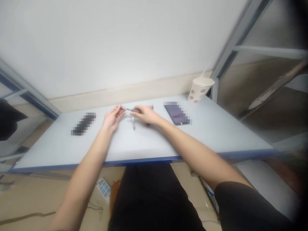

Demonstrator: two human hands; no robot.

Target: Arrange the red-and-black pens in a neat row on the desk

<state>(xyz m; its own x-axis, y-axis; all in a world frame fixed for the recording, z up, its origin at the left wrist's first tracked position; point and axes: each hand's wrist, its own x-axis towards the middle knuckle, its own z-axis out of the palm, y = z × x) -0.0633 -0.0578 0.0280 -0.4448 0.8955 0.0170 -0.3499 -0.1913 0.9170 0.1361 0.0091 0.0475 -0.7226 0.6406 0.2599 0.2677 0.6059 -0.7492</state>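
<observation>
Both hands are close together over the middle of the pale table. My left hand (113, 118) has its fingertips pinched on a small dark piece, too small to make out. My right hand (144, 115) is closed on a slim dark tool (135, 110), whose thin tip points left at my left fingertips. Below the gap between the hands lies a silver and white pen (133, 123). Partly hidden by my right hand, a small red object (147, 124) and another slim item (152, 106) rest on the table.
A phone (176, 113) lies right of my right hand. At the back right corner stands a paper cup (200, 89) with a straw. A dark, pixelated object (83, 124) is on the left. The table (144, 150) has a blue front edge; metal posts flank it.
</observation>
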